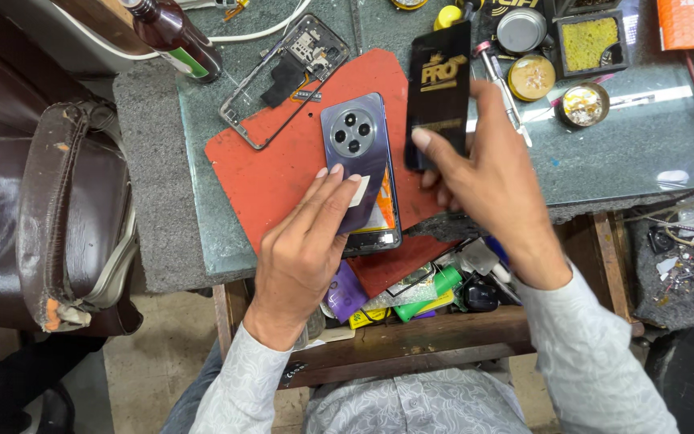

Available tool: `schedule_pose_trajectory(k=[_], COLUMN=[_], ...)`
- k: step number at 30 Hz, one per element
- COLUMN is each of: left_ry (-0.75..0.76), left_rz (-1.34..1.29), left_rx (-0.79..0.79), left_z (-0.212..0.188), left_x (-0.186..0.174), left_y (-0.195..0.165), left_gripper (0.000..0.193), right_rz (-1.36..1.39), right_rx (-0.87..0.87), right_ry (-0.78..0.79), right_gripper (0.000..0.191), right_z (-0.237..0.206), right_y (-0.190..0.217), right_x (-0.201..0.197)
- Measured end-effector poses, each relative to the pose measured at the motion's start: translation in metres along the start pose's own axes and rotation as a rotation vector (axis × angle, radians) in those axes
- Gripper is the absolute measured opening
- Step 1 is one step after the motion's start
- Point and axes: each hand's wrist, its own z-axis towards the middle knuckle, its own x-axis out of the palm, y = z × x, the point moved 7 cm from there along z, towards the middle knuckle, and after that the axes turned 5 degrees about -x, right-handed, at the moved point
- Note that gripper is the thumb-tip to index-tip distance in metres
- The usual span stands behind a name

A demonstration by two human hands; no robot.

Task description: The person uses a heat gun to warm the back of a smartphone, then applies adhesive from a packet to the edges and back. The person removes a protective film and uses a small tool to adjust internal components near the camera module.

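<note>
The phone is laid camera side up on the red mat, near the front edge of the table; its purple back cover appears lifted off the body, an orange inside being exposed beneath. It is steadied by the left hand, whose fingers are pressed together flat on the cover's lower part, so that the loose cover is kept from sliding. A black flat packet is held upright just beside the phone by the right hand, pinched between thumb and fingers, clear of the mat. A stripped phone frame is set aside at the mat's far corner. Small tins are kept further back.
</note>
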Motion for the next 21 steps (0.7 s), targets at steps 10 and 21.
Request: schedule_pose_trajectory(k=[10,21], left_ry=[-0.131,-0.098], left_rz=[-0.082,-0.031], left_rx=[-0.053,-0.039], left_z=[-0.008,-0.013], left_x=[0.003,0.006], left_y=[-0.005,-0.005], left_gripper=[0.043,0.056], right_rz=[-0.213,-0.063], right_rx=[-0.342,-0.319], right_ry=[-0.032,0.012], right_gripper=[0.053,0.035], right_z=[-0.031,-0.008], right_y=[0.043,0.022], right_x=[0.003,0.03])
